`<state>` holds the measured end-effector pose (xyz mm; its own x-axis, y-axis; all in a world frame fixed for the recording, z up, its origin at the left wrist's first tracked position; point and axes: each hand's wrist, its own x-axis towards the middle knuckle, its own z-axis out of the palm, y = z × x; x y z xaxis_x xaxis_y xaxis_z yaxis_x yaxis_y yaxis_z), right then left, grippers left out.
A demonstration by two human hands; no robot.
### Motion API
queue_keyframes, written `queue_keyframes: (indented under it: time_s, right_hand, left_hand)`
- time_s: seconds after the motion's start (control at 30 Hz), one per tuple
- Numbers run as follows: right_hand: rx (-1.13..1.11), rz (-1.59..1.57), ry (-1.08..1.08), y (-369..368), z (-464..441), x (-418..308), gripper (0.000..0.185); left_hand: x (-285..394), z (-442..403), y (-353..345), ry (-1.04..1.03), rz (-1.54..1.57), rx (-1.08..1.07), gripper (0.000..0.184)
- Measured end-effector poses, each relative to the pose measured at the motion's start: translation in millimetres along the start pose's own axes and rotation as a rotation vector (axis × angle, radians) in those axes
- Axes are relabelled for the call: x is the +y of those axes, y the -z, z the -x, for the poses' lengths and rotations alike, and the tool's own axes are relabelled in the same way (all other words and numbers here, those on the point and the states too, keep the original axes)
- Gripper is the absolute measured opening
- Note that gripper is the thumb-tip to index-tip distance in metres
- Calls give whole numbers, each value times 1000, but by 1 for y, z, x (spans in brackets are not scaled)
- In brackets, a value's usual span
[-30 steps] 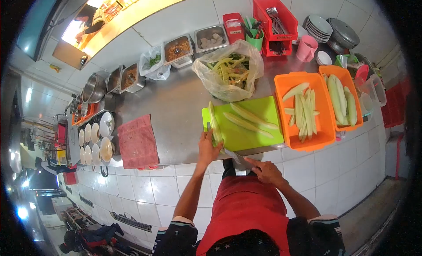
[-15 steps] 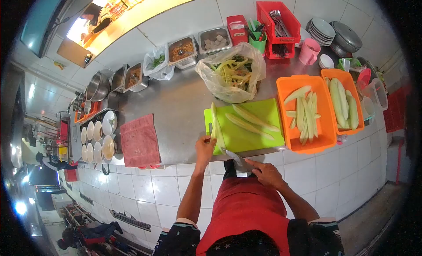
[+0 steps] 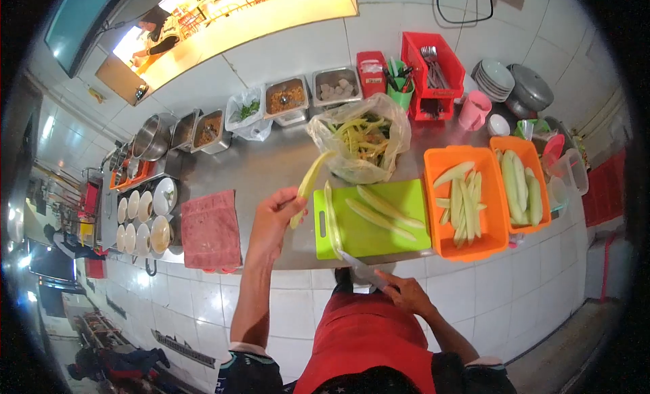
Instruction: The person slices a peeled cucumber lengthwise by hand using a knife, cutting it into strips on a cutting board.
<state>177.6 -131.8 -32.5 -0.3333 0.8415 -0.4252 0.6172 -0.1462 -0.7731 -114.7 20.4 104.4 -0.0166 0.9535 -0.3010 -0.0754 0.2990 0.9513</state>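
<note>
Left hand (image 3: 279, 212) pinching a pale-green strip (image 3: 311, 181), raised over the steel counter (image 3: 281, 184) left of the green cutting board (image 3: 359, 242); right hand (image 3: 406, 294) closed around a knife (image 3: 363, 270), blade tip at the board's near edge. Three long pieces (image 3: 379, 220) lie on the board, plastic bag (image 3: 369, 174) behind, orange bin (image 3: 495, 214) of strips to its right.

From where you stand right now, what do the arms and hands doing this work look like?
They are a person's: the left hand and right hand wear no gloves, and the forearms are bare, with no watch that I can see. Short black sleeves have a pale edge and light stripes near it.
</note>
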Motion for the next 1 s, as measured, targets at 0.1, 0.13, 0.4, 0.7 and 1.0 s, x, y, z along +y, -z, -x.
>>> queue_keyframes:
  time_s: [0.1, 0.13, 0.4, 0.7, 1.0]
  right_hand:
    - [-18, -86, -50, 6, 5, 0, 50]
    - [-8, -74, -46, 7, 6, 1, 50]
    - [190, -332, -23, 19, 25, -19, 48]
    - [301, -518, -196, 26, 39, -13, 48]
    - [366, -623, -144, 44, 57, -22, 49]
  left_hand:
    - [40, -44, -28, -168, -89, -69, 24]
    - [46, -65, -34, -176, -118, -115, 26]
    - [9, -166, -52, -715, -674, 88, 24]
    - [-227, -64, -17, -436, -780, 332, 46]
    - [-190, -65, 2, -59, -738, -86, 40]
